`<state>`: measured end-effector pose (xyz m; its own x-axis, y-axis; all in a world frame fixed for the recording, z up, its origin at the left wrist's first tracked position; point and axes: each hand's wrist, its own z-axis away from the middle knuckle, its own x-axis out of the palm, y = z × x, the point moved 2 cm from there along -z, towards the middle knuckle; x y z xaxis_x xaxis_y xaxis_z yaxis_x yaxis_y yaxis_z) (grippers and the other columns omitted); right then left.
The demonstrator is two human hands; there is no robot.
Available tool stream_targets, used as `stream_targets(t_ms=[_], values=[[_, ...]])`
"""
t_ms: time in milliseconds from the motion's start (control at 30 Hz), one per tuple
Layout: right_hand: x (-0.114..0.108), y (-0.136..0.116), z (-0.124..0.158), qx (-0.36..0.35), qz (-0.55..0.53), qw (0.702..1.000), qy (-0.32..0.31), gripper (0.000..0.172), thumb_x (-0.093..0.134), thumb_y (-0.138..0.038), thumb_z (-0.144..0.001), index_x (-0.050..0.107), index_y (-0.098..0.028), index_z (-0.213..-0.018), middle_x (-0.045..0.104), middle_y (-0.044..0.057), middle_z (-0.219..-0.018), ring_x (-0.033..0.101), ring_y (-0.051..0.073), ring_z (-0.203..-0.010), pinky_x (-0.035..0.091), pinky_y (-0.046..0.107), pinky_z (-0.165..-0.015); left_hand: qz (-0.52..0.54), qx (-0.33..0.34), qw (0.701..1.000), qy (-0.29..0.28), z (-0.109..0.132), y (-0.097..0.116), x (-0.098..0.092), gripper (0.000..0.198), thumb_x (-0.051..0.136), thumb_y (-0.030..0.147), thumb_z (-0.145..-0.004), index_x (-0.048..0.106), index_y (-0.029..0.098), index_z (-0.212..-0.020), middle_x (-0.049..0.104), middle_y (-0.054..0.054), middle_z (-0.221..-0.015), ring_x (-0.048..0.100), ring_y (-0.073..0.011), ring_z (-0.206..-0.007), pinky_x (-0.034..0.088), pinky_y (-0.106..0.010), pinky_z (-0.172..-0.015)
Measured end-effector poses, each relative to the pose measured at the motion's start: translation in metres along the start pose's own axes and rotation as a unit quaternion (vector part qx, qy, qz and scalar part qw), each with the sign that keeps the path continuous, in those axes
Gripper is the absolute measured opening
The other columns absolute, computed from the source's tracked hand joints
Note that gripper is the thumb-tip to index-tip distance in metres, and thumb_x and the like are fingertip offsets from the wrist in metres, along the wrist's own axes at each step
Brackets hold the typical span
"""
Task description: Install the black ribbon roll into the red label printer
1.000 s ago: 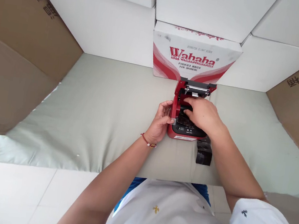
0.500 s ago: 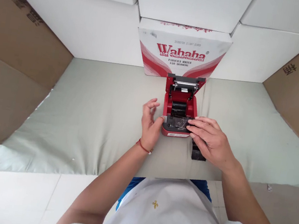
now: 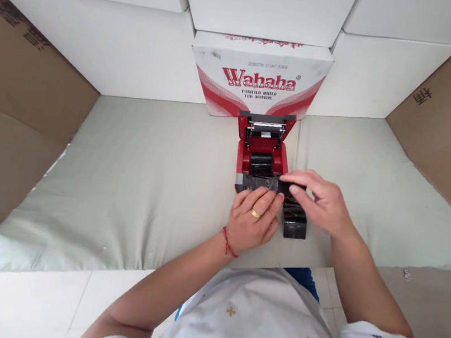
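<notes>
A small red label printer (image 3: pixel 241 154) stands on the cloth with its lid (image 3: pixel 267 120) raised. Inside lies a black roll (image 3: pixel 261 159), and glossy black film (image 3: pixel 268 183) runs from it across the dark front part. The film's loose end (image 3: pixel 295 222) hangs past the right front corner onto the cloth. My left hand (image 3: pixel 253 215), a gold ring on one finger, is bent over the printer's front edge, fingers side by side, their tips against the film; its thumb is hidden. At the right side, my right hand (image 3: pixel 320 200) pinches the black film between thumb and fingers.
Behind the printer stands a white and red Wahaha water carton (image 3: pixel 260 78), against stacked white boxes (image 3: pixel 142 46). Brown cardboard boxes flank the table, one at the left (image 3: pixel 20 121) and one at the right (image 3: pixel 448 123). Pale green cloth (image 3: pixel 143 179) covers the tabletop.
My left hand has moved from the printer's left side to its front edge, fingers down on the film. My right hand has lifted the film at the right side. The view has shifted slightly.
</notes>
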<state>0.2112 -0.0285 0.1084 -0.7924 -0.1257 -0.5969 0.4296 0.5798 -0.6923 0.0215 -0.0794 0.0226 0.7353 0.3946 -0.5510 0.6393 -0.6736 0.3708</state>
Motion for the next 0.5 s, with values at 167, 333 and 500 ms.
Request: stream_targets(t_ms=[167, 333, 500], values=[[-0.008, 0.008, -0.051, 0.026, 0.083, 0.992, 0.086, 0.038, 0.054, -0.049, -0.112, 0.075, -0.028, -0.137, 0.080, 0.008, -0.135, 0.073, 0.026, -0.126, 0.056, 0.046, -0.114, 0.011, -0.059, 0.997, 0.040, 0.009, 0.001, 0.004, 0.055, 0.069, 0.022, -0.096, 0.072, 0.040, -0.148, 0.084, -0.006, -0.123, 0.074, -0.0309, -0.110, 0.045, -0.048, -0.100], [0.001, 0.011, -0.101, -0.055, 0.159, 0.985, 0.037, 0.056, 0.048, -0.050, -0.113, 0.057, -0.021, -0.160, 0.063, 0.014, -0.163, 0.056, 0.031, -0.151, 0.044, 0.052, -0.128, 0.030, -0.092, 0.995, 0.011, 0.016, -0.003, 0.009, 0.050, 0.069, 0.026, -0.099, 0.073, 0.041, -0.146, 0.085, -0.005, -0.123, 0.071, -0.0298, -0.104, 0.041, -0.048, -0.094], [-0.003, -0.003, -0.106, -0.054, 0.174, 0.983, -0.033, 0.049, 0.054, -0.039, -0.110, 0.062, -0.021, -0.154, 0.073, 0.013, -0.150, 0.063, 0.032, -0.142, 0.050, 0.052, -0.121, 0.046, -0.102, 0.994, -0.007, 0.017, -0.003, 0.009, 0.049, 0.065, 0.028, -0.101, 0.070, 0.041, -0.148, 0.084, -0.005, -0.126, 0.071, -0.0290, -0.102, 0.041, -0.048, -0.095]])
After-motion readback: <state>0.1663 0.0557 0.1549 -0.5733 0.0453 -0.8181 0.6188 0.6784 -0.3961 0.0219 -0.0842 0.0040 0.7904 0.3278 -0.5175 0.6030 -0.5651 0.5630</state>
